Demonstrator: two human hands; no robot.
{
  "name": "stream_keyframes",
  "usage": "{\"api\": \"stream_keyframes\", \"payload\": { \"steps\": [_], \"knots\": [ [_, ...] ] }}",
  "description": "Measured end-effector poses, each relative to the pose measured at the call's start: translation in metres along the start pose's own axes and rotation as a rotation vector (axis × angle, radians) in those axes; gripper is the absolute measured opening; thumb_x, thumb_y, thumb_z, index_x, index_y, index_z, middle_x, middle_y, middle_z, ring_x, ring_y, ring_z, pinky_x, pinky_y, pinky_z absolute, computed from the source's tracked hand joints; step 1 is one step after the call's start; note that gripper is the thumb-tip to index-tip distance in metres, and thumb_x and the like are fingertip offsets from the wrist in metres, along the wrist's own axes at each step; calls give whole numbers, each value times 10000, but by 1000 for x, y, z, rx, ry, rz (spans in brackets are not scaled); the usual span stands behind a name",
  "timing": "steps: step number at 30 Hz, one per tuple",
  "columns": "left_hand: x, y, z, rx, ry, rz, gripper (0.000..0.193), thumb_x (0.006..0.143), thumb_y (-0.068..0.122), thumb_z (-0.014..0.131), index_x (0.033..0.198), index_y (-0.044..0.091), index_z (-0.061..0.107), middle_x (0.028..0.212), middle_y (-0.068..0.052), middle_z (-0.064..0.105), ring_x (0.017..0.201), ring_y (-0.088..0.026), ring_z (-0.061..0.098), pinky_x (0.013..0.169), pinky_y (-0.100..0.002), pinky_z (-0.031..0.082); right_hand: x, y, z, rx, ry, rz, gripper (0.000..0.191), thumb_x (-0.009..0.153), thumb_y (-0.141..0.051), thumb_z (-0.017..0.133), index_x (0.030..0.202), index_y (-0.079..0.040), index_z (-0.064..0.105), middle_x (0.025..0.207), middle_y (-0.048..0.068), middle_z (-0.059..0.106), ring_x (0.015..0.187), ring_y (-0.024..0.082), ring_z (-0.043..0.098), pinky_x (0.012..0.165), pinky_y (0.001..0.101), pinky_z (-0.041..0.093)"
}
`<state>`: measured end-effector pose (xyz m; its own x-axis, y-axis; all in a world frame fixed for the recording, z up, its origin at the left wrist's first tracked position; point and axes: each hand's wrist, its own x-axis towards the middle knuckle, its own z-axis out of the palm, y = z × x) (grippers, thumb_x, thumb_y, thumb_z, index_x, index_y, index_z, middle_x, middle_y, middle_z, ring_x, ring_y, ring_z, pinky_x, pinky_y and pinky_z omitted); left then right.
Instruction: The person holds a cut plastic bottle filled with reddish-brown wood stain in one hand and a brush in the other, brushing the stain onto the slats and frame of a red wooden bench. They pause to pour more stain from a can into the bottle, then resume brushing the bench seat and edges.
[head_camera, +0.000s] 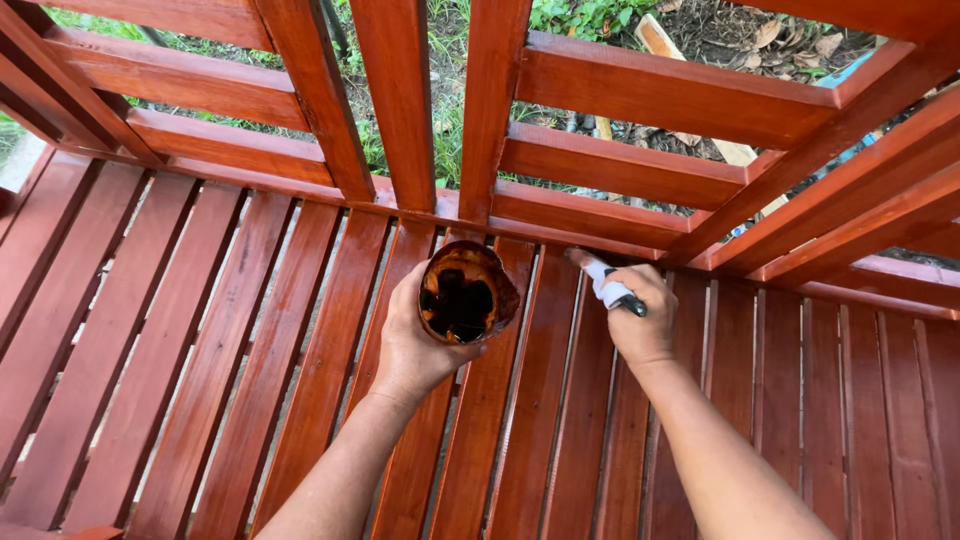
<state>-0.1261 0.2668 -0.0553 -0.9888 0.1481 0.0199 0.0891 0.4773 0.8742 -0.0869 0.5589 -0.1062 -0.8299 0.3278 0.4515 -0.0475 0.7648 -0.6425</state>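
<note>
My left hand (412, 345) grips a small round can (465, 293), stained brown and holding dark liquid, above the slatted seat of a glossy red-brown wooden bench (200, 350). My right hand (645, 318) holds a paintbrush (603, 281) with a white ferrule and dark handle. The bristle end touches the back edge of the seat slats, just below the bench's backrest (620, 170).
The backrest has upright slats in the middle (400, 100) and horizontal rails to both sides. Through its gaps I see grass, dirt, dry leaves and a loose piece of timber (660, 40) on the ground behind. An armrest frame (880, 200) rises at right.
</note>
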Motion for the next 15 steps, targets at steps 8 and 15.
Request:
{"api": "stream_keyframes", "payload": {
  "steps": [8, 15],
  "knots": [
    [-10, 3, 10, -55, 17, 83, 1100, 468, 164, 990, 1427, 94, 456, 1375, -139, 557, 1314, -309, 541, 1113, -406, 461, -3, 15, 12, 115, -154, 160, 163, 743, 31, 789, 843, -88, 743, 867, 89, 689, 808, 228, 682, 739, 334, 526],
    [-39, 15, -2, -70, 8, 160, 1103, 456, 178, 997, 1414, 78, 459, 1358, -147, 565, 1304, -312, 543, 1102, -408, 466, -68, -9, -15, 194, -308, 552, 144, 717, -6, 821, 818, -88, 758, 877, 45, 743, 848, 154, 697, 760, 296, 556]
  ]
}}
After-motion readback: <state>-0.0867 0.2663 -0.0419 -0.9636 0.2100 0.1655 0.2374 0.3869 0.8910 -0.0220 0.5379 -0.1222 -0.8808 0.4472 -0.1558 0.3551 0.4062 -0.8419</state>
